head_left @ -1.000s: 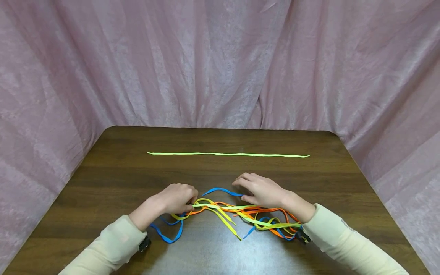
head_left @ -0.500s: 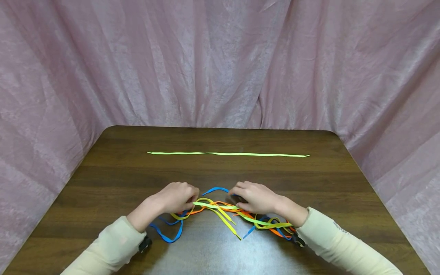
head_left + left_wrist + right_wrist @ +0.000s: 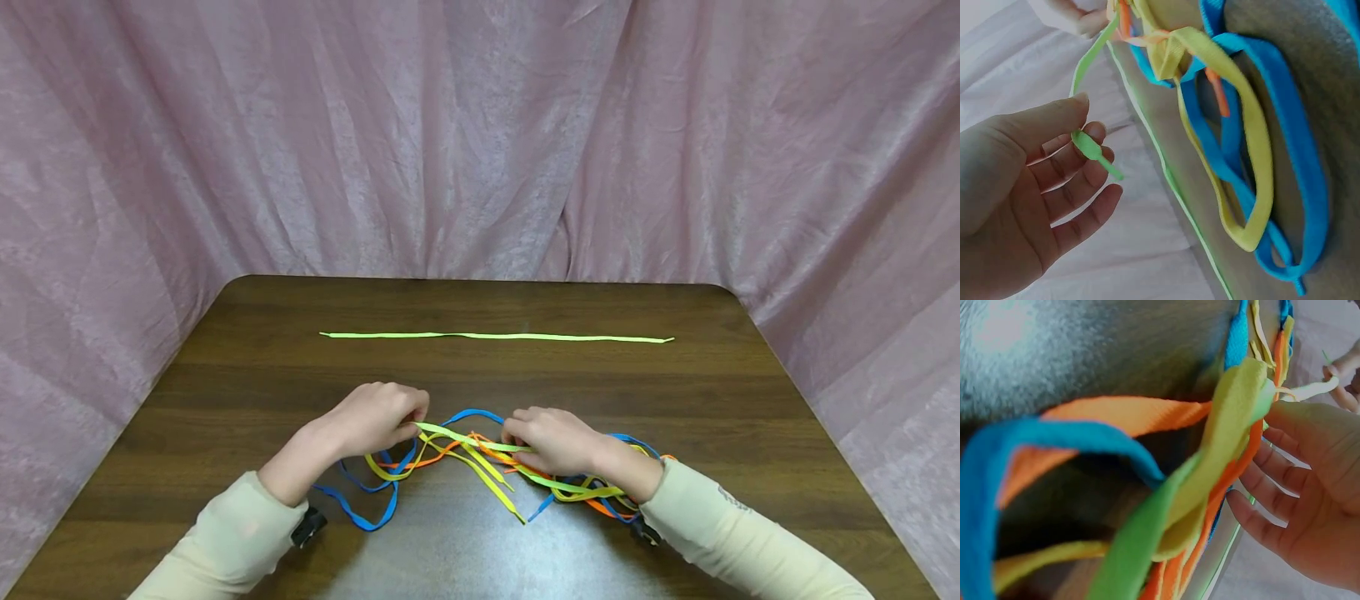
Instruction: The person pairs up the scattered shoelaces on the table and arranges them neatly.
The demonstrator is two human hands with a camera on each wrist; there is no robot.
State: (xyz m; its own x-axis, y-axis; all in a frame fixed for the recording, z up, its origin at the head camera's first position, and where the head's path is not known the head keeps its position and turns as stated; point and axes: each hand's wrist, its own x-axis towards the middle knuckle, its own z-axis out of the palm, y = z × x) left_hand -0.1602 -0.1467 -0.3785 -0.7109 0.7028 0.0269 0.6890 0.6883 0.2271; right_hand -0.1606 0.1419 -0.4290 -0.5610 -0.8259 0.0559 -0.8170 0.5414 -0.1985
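Note:
In the head view my left hand pinches a light green shoelace between thumb and forefinger, slightly above the table. Its pointed tip pokes out past the fingers in the left wrist view, where the other fingers are loosely bent. My right hand is over the tangled laces, its thumb and forefinger pinching the same green lace further along; the fingertips are partly hidden. Around and under both hands lie a blue shoelace, a yellow shoelace and an orange shoelace, crossing one another.
Another light green shoelace lies stretched straight across the far part of the brown wooden table. Pink curtains hang behind and beside the table.
My right hand has come down and nearer onto the green lace. My left hand has lifted and shifted left, drawing the green lace's end up from the tangle.

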